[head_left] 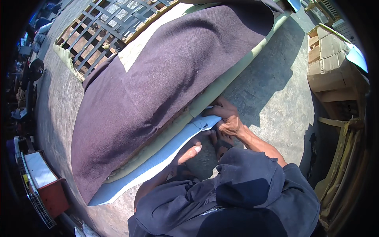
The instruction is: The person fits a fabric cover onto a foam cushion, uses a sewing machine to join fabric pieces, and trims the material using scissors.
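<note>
A dark purple-brown fabric (166, 71) is draped over a large padded piece. Along its near edge runs a pale green strip (225, 81). Below that hangs a blue cloth (158, 154) with a white padded edge, slanting from lower left up to the centre. My right hand (229, 118) is closed around the upper right end of this cloth, close against the green strip. Lower down, my left hand (190, 154) grips the cloth's near edge; its thumb shows and its fingers are partly hidden underneath.
Beyond the fabric lies a wooden frame with crossed dark webbing straps (102, 31). At right stand a cardboard-covered wooden frame (329, 65) and a bare curved chair-like frame (339, 158). A red box (49, 193) sits at lower left. My feet rest on the concrete floor (272, 94).
</note>
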### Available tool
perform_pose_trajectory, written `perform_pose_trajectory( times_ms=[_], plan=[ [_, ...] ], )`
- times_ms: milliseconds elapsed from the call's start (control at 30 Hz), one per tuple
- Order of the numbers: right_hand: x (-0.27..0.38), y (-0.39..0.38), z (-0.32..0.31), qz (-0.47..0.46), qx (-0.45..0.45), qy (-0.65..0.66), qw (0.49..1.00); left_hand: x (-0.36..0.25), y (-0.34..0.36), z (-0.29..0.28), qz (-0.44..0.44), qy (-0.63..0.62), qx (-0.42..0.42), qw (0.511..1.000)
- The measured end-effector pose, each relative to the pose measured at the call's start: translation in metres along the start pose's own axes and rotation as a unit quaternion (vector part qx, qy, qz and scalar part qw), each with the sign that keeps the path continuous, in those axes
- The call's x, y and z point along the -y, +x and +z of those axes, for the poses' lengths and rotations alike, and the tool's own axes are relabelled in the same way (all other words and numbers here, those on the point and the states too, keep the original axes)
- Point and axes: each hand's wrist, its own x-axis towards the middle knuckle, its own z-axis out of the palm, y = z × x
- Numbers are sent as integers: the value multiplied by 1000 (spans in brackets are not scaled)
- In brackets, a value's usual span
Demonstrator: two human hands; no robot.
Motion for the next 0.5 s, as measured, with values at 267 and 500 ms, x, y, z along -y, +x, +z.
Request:
perform_pose_trajectory(
  times_ms=[267, 500],
  plan=[
    [23, 30, -31, -141, -44, -250, 957, -7, -23, 74, -114, -26, -43, 992],
    [35, 34, -46, -183, -34, -326, 927, 1, -21, 141, -94, -78, -41, 992]
  ],
)
